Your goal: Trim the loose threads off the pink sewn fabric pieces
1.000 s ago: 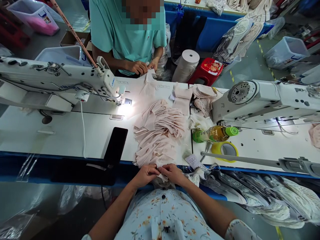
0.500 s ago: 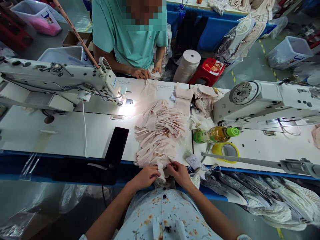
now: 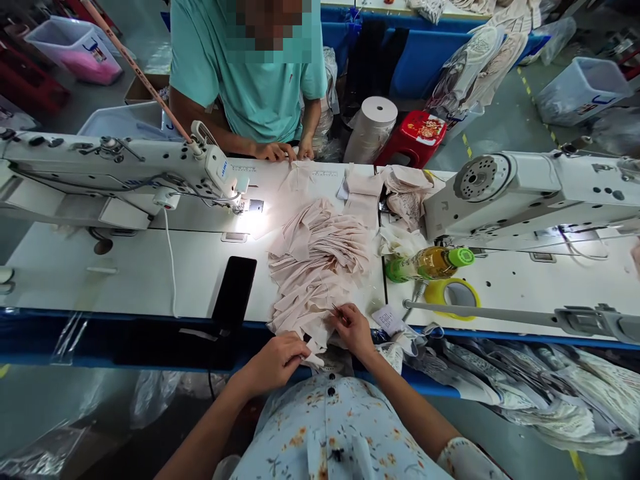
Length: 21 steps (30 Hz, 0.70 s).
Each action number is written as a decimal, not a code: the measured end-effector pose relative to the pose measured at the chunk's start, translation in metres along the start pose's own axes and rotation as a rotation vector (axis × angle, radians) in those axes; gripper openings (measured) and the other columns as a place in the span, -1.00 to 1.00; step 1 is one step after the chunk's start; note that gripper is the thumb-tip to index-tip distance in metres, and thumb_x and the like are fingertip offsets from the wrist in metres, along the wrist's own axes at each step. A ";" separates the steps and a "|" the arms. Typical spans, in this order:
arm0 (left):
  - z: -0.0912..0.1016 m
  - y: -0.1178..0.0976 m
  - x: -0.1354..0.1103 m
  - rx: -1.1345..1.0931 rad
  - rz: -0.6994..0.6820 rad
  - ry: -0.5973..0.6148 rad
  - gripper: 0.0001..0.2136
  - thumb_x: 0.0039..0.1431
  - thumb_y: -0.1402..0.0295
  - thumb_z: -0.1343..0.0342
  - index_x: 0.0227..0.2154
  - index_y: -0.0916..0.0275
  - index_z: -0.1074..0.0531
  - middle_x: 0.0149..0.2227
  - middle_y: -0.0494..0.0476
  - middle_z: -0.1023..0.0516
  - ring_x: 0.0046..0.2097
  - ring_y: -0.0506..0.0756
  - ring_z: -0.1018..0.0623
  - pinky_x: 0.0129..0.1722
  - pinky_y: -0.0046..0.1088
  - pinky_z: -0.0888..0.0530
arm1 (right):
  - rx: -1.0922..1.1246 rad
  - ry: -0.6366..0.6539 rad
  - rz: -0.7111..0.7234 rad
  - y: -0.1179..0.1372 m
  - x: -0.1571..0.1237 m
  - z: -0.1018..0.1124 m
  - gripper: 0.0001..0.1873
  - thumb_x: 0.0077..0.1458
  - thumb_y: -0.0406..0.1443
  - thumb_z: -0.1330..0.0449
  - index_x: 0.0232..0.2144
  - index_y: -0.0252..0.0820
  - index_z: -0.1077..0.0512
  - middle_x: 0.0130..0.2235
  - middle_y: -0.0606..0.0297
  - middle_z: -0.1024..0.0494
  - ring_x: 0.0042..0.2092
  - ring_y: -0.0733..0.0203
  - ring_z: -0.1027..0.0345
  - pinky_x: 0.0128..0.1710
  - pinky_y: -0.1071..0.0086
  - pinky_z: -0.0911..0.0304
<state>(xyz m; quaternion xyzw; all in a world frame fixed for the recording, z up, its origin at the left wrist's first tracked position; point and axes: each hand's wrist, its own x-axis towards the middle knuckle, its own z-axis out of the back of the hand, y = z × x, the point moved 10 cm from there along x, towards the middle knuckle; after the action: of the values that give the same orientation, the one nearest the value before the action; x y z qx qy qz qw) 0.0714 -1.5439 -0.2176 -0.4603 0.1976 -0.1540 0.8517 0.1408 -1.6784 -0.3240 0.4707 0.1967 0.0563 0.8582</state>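
A heap of pale pink fabric pieces (image 3: 320,247) lies on the white sewing table, its near end hanging at the front edge. My left hand (image 3: 280,360) is closed, pinching the edge of one fabric piece at that near end. To its right, my right hand (image 3: 354,331) is closed round what look like small thread snips; only their dark pointed tip (image 3: 337,309) shows, over the fabric. The fingers of that hand partly hide the snips and also rest against the cloth.
A lit sewing machine (image 3: 220,167) stands at the left, another machine (image 3: 500,193) at the right. A phone (image 3: 234,290), a bottle (image 3: 430,264) and yellow tape (image 3: 453,298) lie nearby. Opposite, a co-worker (image 3: 265,93) handles cloth. White garments (image 3: 540,380) hang at the front right.
My left hand has moved left and slightly nearer me with the fabric edge. My right hand has shifted a little up and away from it, the snips still in it.
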 end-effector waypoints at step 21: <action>-0.021 0.041 0.060 -0.004 0.037 -0.099 -0.85 0.13 0.50 0.01 -0.24 0.19 -0.26 -0.18 0.11 -0.42 -0.11 0.06 -0.42 -0.10 -0.36 -0.39 | 0.536 0.355 -0.097 0.004 -0.009 -0.028 -0.68 -0.08 -0.12 -0.22 -0.41 -0.25 -0.28 -0.53 0.43 -0.11 -0.48 0.38 0.07 -0.49 0.49 0.08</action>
<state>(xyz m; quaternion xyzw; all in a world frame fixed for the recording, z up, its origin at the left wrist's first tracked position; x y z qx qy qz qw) 0.1172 -1.5636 -0.2743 -0.4653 0.1641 -0.1149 0.8622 0.1217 -1.6572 -0.3318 0.6529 0.3732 0.0427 0.6577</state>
